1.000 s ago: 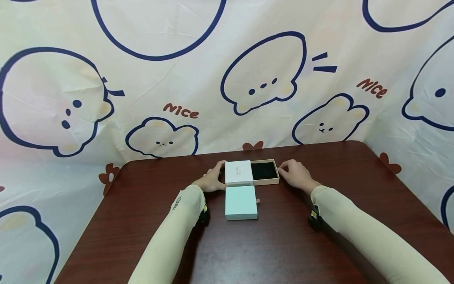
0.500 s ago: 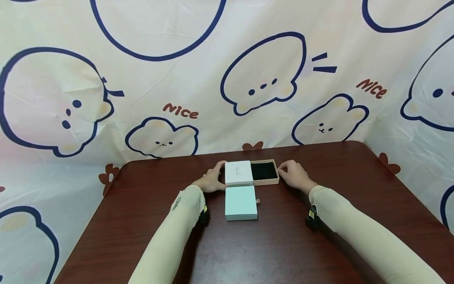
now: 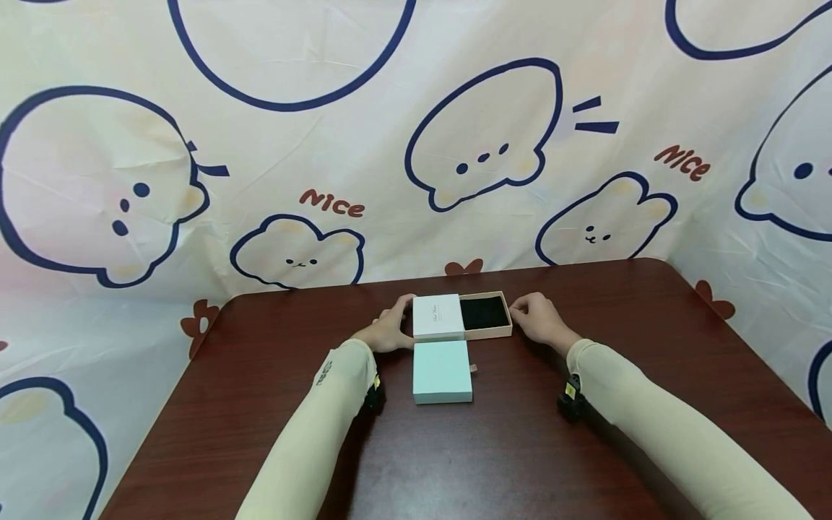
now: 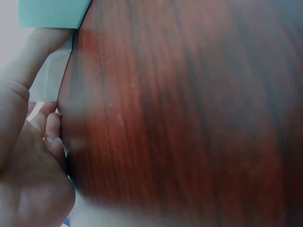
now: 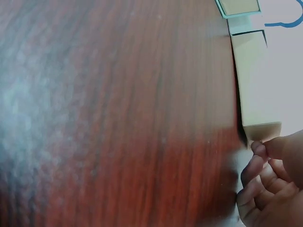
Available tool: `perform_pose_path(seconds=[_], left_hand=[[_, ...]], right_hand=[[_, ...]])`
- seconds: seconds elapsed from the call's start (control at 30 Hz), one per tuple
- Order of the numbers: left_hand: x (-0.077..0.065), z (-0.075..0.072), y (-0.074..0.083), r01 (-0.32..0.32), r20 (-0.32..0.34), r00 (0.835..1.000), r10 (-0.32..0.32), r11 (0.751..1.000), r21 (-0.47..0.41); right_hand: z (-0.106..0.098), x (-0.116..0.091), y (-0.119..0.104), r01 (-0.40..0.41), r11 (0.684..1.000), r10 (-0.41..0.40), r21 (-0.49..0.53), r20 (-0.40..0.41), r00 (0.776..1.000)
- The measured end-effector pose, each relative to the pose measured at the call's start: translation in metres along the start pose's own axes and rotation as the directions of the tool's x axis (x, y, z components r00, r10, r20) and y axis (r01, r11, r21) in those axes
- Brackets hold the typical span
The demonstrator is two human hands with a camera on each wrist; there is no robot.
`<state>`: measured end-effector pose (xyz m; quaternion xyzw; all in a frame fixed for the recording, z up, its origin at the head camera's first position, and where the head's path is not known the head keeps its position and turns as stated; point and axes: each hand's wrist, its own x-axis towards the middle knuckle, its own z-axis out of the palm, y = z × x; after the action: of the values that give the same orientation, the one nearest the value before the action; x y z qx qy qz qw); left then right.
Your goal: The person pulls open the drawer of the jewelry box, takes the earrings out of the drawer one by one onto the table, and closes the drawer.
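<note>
A white box sleeve (image 3: 437,316) with small print lies flat on the table. From its right side a cream drawer (image 3: 487,334) with a black lining (image 3: 484,313) is pulled well out. My left hand (image 3: 388,331) grips the sleeve's left end, thumb at the near edge and fingers at the far side. My right hand (image 3: 542,319) has thumb and forefinger pinched together at the drawer's right end; whatever tab lies between them is hidden. In the right wrist view the fingertips meet at the end wall of the drawer (image 5: 255,80). Just in front of the sleeve sits a mint-green box (image 3: 442,370).
A small pale ribbon tab (image 3: 473,368) sticks out of the mint box's right side. The dark reddish wooden table (image 3: 429,462) ends at the back against a printed cloth (image 3: 481,144). Each wrist carries a black camera (image 3: 570,399).
The right wrist and forearm have shifted slightly left since a second ago. Both hands stay at the white box, and the drawer and mint box have not visibly moved.
</note>
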<state>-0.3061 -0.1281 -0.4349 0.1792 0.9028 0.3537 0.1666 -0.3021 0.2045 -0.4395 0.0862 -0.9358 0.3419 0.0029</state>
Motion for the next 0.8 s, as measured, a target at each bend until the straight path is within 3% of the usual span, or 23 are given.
perform_pose_path(seconds=[0.37, 0.8], left_hand=[[0.0014, -0.0002, -0.0019, -0.001, 0.002, 1.000, 0.000, 1.000, 0.011], [0.0002, 0.0000, -0.0004, -0.005, 0.003, 1.000, 0.005, 1.000, 0.003]], right_hand=[[0.0011, 0.0001, 0.0016, -0.016, 0.999, 0.017, 0.029, -0.006, 1.000], [0.0029, 0.0001, 0.0026, 0.020, 0.999, -0.019, 0.034, -0.028, 0.999]])
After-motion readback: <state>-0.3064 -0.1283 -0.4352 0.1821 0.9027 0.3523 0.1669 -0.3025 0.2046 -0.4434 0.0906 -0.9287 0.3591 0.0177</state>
